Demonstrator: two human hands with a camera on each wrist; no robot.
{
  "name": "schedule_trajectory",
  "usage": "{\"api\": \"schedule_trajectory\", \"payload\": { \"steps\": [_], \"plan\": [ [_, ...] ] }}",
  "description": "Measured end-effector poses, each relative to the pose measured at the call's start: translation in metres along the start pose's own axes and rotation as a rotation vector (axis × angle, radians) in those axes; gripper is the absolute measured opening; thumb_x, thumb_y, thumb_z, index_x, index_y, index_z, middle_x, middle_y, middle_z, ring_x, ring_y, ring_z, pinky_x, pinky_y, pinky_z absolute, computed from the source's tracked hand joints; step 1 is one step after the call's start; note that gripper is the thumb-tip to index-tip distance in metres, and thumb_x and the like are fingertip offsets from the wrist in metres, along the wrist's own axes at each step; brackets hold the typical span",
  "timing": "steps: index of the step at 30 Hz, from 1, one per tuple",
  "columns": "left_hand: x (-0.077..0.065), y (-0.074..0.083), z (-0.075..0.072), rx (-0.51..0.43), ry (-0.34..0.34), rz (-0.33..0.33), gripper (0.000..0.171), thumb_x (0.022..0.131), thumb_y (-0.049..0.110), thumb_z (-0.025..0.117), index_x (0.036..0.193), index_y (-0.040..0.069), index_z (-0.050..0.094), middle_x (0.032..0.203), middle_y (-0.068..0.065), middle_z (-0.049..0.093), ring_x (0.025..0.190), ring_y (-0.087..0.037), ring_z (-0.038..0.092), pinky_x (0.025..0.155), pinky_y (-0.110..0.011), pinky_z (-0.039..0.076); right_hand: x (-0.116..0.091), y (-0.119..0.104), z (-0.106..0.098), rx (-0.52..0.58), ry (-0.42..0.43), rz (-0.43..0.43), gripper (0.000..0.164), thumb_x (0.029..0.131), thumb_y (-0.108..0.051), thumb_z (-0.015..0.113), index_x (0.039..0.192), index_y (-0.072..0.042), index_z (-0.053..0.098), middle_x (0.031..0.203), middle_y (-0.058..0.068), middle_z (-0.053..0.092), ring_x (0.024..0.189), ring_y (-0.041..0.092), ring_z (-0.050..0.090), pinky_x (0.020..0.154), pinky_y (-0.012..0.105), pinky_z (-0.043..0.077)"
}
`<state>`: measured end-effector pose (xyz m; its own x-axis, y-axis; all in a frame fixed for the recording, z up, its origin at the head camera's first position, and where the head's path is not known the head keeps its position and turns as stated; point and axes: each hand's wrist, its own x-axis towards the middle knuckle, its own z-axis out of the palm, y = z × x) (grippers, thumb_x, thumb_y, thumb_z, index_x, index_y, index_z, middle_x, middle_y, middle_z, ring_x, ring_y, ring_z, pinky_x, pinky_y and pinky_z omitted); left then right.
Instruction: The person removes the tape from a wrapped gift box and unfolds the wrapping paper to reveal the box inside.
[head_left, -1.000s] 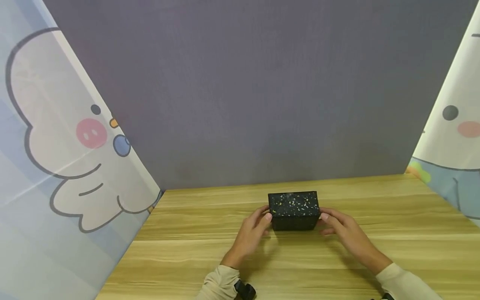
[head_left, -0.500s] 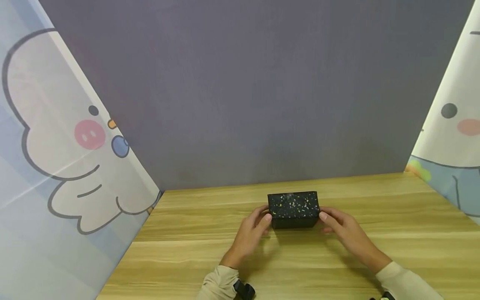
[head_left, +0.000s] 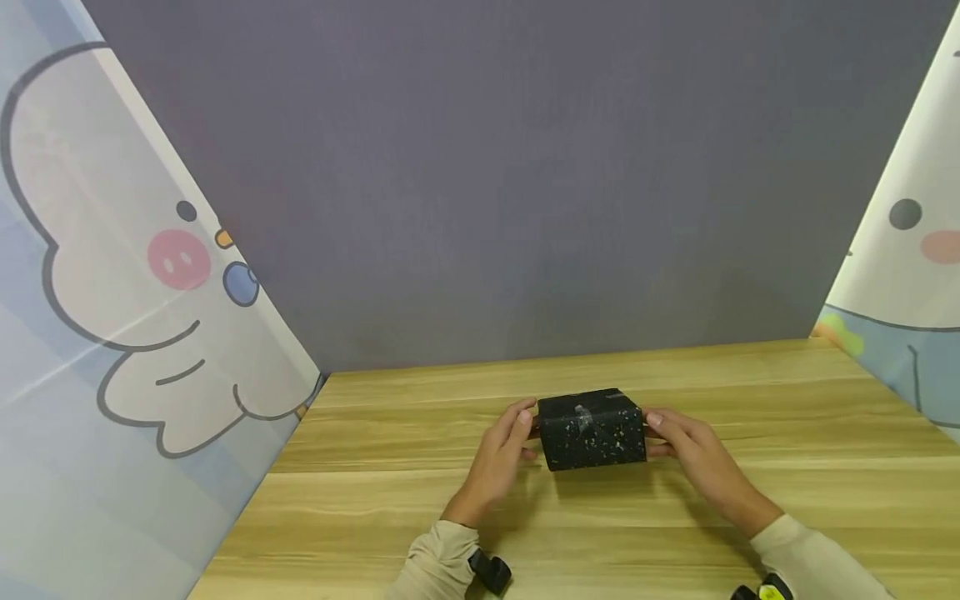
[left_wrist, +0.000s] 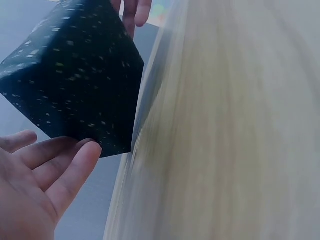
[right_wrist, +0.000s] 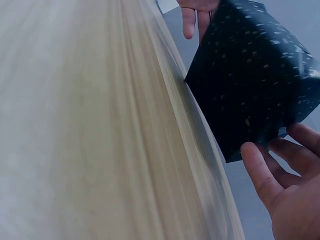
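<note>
Between both hands sits a black box [head_left: 592, 435] flecked with small light specks, tilted with its speckled face towards me. A pale smudge marks that face near its upper edge. My left hand [head_left: 491, 467] holds the box's left end with thumb and fingertips. At the opposite end, my right hand [head_left: 705, 467] grips it in the same way. In the left wrist view, the left fingertips [left_wrist: 92, 147] touch the end of the box. The right wrist view has the right thumb [right_wrist: 257, 165] against the other end. Whether the box touches the table cannot be made out.
A wood-grain table [head_left: 360, 500] lies under the hands. Behind it stands a plain grey panel [head_left: 495, 183]. Cartoon-printed sheets hang at the left [head_left: 112, 250] and right [head_left: 915, 267]. Dark straps [head_left: 491, 573] sit on the beige sleeves.
The box has turned in the hands: its speckled face, which was on top, now tips down towards me. Both hands stay at its ends, shifting only slightly.
</note>
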<state>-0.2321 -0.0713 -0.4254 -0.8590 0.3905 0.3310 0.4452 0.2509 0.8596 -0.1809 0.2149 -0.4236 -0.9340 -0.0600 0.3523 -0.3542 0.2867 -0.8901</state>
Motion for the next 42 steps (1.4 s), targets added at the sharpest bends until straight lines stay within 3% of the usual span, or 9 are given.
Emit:
{"api": "schedule_trajectory", "payload": {
  "steps": [5,9,17,24,29,32,35,39,42],
  "plan": [
    [-0.0002,0.0026,0.0002,0.000,-0.014,-0.030,0.050,0.109,0.038,0.042,0.148,0.008,0.047,0.131,-0.019,0.062,0.100,-0.032,0.069,0.080,-0.045,0.057,-0.0009,-0.0012,-0.0021,-0.051,-0.019,0.052,0.046,0.110,-0.023,0.042,0.138,0.012,0.052,0.136,0.033,0.053,0.088,0.020,0.072,0.085,0.036,0.056],
    [-0.0010,0.0040,0.0003,-0.009,-0.035,-0.037,0.052,0.107,0.039,0.049,0.150,0.011,0.045,0.134,-0.017,0.061,0.106,-0.028,0.068,0.083,-0.041,0.057,-0.0002,-0.0016,-0.0019,-0.016,-0.028,0.062,0.046,0.110,-0.023,0.043,0.138,0.012,0.052,0.137,0.034,0.051,0.090,0.025,0.072,0.084,0.040,0.057],
    [-0.0016,0.0043,0.0002,0.029,-0.067,-0.010,0.054,0.104,0.034,0.056,0.151,0.011,0.044,0.145,-0.015,0.053,0.130,-0.026,0.054,0.098,-0.038,0.050,0.0016,0.0010,-0.0007,0.055,-0.035,0.023,0.043,0.110,-0.019,0.044,0.135,0.014,0.053,0.137,0.035,0.050,0.095,0.019,0.071,0.081,0.036,0.058],
    [-0.0012,0.0050,0.0011,0.045,-0.081,-0.009,0.050,0.104,0.034,0.056,0.149,0.014,0.049,0.146,-0.009,0.052,0.132,-0.024,0.051,0.101,-0.039,0.048,0.0021,0.0026,-0.0012,0.044,-0.041,0.040,0.043,0.109,-0.021,0.046,0.135,0.012,0.054,0.140,0.032,0.049,0.104,0.009,0.066,0.081,0.036,0.058],
    [-0.0027,0.0063,0.0018,0.051,-0.089,0.003,0.048,0.104,0.032,0.056,0.148,0.015,0.051,0.146,-0.006,0.053,0.132,-0.024,0.051,0.099,-0.038,0.048,0.0002,0.0003,-0.0013,0.012,-0.047,0.072,0.045,0.109,-0.026,0.047,0.136,0.009,0.055,0.141,0.030,0.050,0.118,0.031,0.060,0.081,0.037,0.058],
    [-0.0032,0.0063,0.0030,0.053,-0.098,0.002,0.048,0.103,0.032,0.057,0.147,0.015,0.052,0.146,-0.006,0.053,0.130,-0.024,0.053,0.097,-0.035,0.050,0.0000,-0.0012,-0.0011,-0.007,-0.036,0.096,0.045,0.108,-0.027,0.049,0.135,0.008,0.056,0.140,0.030,0.051,0.115,0.040,0.060,0.080,0.035,0.058],
    [-0.0045,0.0058,0.0041,0.061,-0.110,-0.007,0.048,0.103,0.035,0.058,0.147,0.015,0.052,0.145,-0.004,0.054,0.128,-0.021,0.055,0.097,-0.032,0.050,-0.0003,0.0000,-0.0007,-0.031,-0.017,0.114,0.041,0.107,-0.025,0.052,0.131,0.007,0.060,0.137,0.028,0.054,0.108,0.022,0.065,0.078,0.033,0.058],
    [-0.0051,0.0067,0.0049,0.066,-0.115,-0.020,0.048,0.103,0.040,0.058,0.145,0.017,0.054,0.143,-0.001,0.055,0.124,-0.016,0.058,0.096,-0.030,0.050,0.0004,0.0025,-0.0010,-0.059,0.004,0.116,0.035,0.106,-0.023,0.055,0.124,0.006,0.064,0.136,0.025,0.057,0.102,-0.006,0.058,0.076,0.029,0.057],
    [-0.0048,0.0072,0.0049,0.069,-0.110,-0.023,0.048,0.102,0.042,0.058,0.143,0.018,0.056,0.141,-0.001,0.057,0.119,-0.016,0.061,0.093,-0.029,0.051,0.0010,0.0031,-0.0013,-0.068,0.009,0.117,0.033,0.105,-0.022,0.056,0.122,0.005,0.065,0.136,0.024,0.057,0.101,-0.007,0.057,0.075,0.028,0.057]
  ]
}}
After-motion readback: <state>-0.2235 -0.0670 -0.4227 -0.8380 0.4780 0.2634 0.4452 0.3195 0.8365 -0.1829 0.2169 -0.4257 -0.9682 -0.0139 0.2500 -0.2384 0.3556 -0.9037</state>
